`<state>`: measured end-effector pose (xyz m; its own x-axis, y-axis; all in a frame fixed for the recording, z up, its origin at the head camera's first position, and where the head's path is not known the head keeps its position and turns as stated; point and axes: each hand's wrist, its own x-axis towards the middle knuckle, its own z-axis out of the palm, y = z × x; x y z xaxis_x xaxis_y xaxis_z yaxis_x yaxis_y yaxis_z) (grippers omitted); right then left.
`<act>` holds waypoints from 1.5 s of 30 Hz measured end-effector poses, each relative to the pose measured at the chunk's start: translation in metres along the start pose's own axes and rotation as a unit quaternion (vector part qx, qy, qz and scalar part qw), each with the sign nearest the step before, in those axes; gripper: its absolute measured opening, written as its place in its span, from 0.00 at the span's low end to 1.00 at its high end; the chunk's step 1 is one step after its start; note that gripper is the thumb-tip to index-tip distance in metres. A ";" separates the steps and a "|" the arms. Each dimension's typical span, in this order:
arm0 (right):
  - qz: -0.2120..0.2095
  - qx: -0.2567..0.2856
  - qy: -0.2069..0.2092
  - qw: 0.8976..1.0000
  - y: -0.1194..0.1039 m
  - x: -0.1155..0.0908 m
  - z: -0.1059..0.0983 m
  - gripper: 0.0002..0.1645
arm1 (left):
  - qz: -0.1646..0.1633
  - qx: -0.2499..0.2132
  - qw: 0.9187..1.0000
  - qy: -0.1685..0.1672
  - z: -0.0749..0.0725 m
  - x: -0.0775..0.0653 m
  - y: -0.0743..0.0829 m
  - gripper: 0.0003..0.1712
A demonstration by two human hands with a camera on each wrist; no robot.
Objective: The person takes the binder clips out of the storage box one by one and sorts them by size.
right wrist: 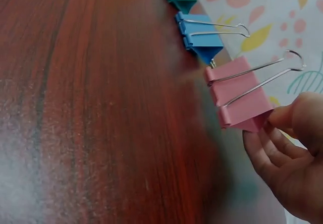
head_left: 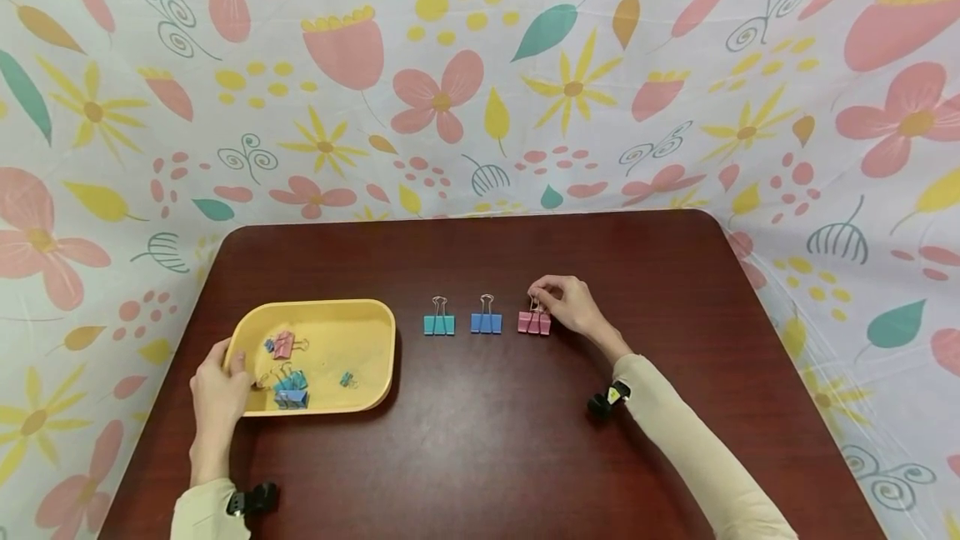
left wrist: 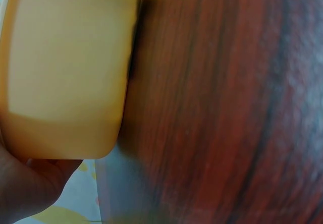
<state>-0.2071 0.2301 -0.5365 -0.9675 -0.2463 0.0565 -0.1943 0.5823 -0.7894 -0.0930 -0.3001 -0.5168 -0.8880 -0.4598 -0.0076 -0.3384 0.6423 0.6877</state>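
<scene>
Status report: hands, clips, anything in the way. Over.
Left hand holding yellow tray by its left end. Right hand pinching pink clip, right end of row. Blue clip, teal clip to its left. No obstruction seen at right hand.

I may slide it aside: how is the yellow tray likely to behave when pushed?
The yellow tray will probably stay stiff, since its walls and rim look smoothly molded. It seems unlikely to tip, given its broad, shallow shape. The loose clips inside might slide about, as they cover only part of its floor.
</scene>
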 end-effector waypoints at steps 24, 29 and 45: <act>0.027 -0.036 -0.008 0.999 0.006 0.003 -0.003 0.10 | 0.005 -0.005 1.000 -0.002 0.001 0.001 0.001 0.23; 0.029 -0.034 -0.015 0.999 0.006 0.003 -0.003 0.11 | 0.000 -0.002 1.000 -0.005 0.000 0.000 0.000 0.23; -0.003 -0.046 0.014 0.999 -0.018 0.021 -0.016 0.10 | -0.002 -0.003 1.000 -0.007 0.000 0.000 0.000 0.23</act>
<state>-0.2262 0.2270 -0.5118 -0.9704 -0.2282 0.0787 -0.2121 0.6504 -0.7294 -0.0934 -0.3003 -0.5169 -0.8908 -0.4539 -0.0203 -0.3402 0.6367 0.6920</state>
